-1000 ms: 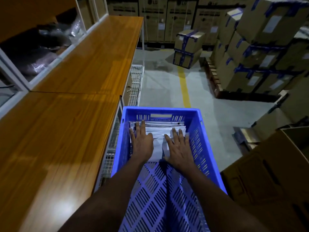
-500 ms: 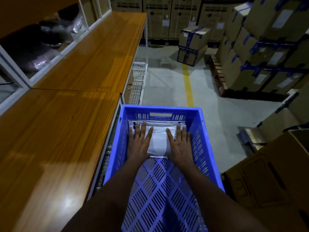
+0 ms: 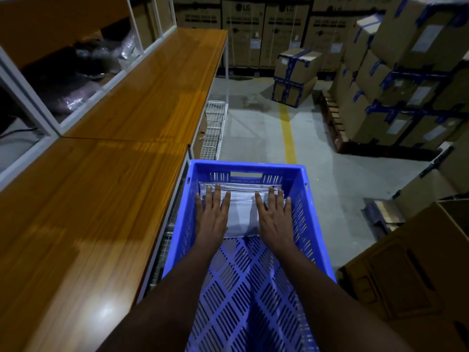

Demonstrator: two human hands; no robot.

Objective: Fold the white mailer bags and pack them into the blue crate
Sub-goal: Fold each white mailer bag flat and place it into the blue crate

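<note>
A blue slatted crate [image 3: 314, 224] stands on the floor in front of me, beside the wooden bench. A stack of folded white mailer bags [image 3: 242, 212] lies flat at the crate's far end. My left hand [image 3: 212, 214] presses on the left side of the stack with straight, spread fingers. My right hand [image 3: 274, 217] presses on the right side the same way. Both palms cover the stack's near corners. The crate's near floor is bare lattice.
A long wooden bench [image 3: 106, 189] runs along the left, with white wire baskets [image 3: 214, 130] under its edge. Taped cardboard boxes [image 3: 294, 72] stand on the floor ahead, stacked boxes [image 3: 406, 80] on the right. An open carton [image 3: 411, 270] sits at near right.
Both hands slid outward and forward across the mailer stack, from its near middle to its two sides, flattening it. The crate has not moved.
</note>
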